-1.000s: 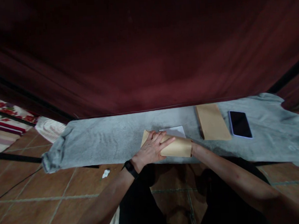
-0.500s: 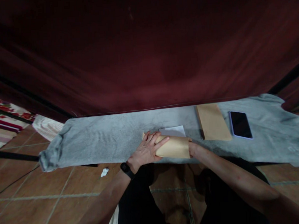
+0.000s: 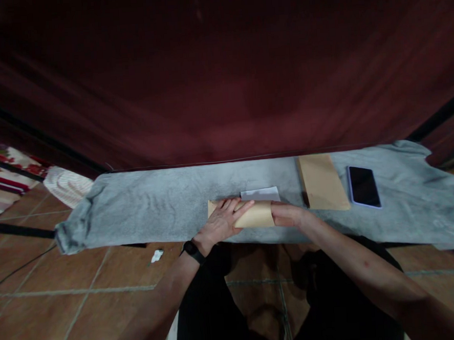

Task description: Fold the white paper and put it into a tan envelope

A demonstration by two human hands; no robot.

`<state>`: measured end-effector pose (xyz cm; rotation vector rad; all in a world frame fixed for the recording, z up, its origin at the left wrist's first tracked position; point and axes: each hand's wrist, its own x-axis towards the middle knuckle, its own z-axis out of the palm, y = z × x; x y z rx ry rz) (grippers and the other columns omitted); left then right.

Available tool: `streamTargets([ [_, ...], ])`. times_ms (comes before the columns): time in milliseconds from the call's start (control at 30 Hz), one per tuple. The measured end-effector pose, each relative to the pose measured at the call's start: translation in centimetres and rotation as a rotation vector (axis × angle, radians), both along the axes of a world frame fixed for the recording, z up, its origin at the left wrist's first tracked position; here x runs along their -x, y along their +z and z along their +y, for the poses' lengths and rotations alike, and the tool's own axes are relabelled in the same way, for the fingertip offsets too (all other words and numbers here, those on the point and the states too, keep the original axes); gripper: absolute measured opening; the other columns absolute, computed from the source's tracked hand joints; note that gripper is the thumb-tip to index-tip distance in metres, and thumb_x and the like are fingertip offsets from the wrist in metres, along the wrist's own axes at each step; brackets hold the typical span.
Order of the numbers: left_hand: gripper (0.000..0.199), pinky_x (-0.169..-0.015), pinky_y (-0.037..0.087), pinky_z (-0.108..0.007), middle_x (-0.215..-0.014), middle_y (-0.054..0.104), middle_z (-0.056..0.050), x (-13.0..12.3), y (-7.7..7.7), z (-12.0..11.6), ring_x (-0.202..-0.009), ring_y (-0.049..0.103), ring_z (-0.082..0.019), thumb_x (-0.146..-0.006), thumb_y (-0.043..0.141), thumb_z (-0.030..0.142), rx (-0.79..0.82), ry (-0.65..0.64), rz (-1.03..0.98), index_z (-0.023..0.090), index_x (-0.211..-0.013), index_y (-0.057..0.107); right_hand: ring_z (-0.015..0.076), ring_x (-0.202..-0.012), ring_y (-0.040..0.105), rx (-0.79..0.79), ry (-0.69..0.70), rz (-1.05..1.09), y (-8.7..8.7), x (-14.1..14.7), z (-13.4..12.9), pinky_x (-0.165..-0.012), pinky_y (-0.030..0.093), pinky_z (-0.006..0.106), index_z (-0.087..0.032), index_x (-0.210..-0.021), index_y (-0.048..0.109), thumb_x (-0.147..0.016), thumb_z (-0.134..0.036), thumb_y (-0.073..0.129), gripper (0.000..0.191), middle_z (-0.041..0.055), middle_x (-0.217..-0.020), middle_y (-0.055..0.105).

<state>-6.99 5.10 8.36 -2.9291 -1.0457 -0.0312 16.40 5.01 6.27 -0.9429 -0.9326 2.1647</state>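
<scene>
A brown paper bag (image 3: pixel 258 215) lies lengthwise near the front edge of the grey cloth, its mouth facing right. Across its left part rests my left hand (image 3: pixel 224 219), palm down with fingers stretched out over the paper. My right hand (image 3: pixel 284 213) reaches into the mouth from the right; its fingers are hidden inside, while the back of the hand and the wrist show. Just behind the bag, a white sheet of paper (image 3: pixel 261 193) pokes out, partly covered by it.
The grey cloth (image 3: pixel 137 211) covers a long low surface before a dark red hanging fabric (image 3: pixel 223 114). To the right lie a stack of flat brown paper (image 3: pixel 323 182) and a phone (image 3: pixel 364 186). A white scrap (image 3: pixel 157 255) is on the tiled floor (image 3: pixel 114 274).
The paper bag has shifted left under my left hand. More of my right hand now shows outside its mouth. The whole view has tilted slightly.
</scene>
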Motion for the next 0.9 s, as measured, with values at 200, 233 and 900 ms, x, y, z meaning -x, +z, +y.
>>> streamTargets([
  [200,0.109,-0.112,0.038,-0.046,-0.139,0.054,-0.014,4.0,-0.3,3.0,-0.129,0.053,-0.033,-0.082,0.077,0.042,0.070,0.178,-0.043,0.024,-0.165,0.009,0.0186,-0.097,0.074,-0.028,-0.186,-0.073,-0.4,-3.1,2.3,-0.099,0.057,0.036,-0.018,-0.111,0.066,-0.084,-0.022,0.070,0.028,0.0097,-0.110,0.076],
  [233,0.112,-0.111,0.038,-0.047,-0.138,0.055,-0.014,4.7,-0.5,3.4,-0.127,0.054,-0.034,-0.080,0.078,0.044,0.087,0.218,-0.062,0.023,-0.165,0.008,0.0185,-0.096,0.074,-0.084,-0.250,-0.190,-0.6,-3.5,2.7,-0.097,0.058,0.037,-0.018,-0.112,0.065,-0.086,-0.024,0.067,0.027,0.0098,-0.111,0.076],
  [900,0.126,-0.124,0.021,-0.058,-0.153,0.044,-0.015,6.3,-3.9,4.8,-0.144,0.042,-0.036,-0.071,0.083,0.042,0.256,0.350,-0.142,0.026,-0.165,0.000,0.0316,-0.111,0.068,-0.499,-0.036,-1.530,-3.8,-4.4,3.8,-0.091,0.050,0.035,-0.007,-0.122,0.058,-0.088,-0.038,0.068,0.047,0.0211,-0.119,0.071],
])
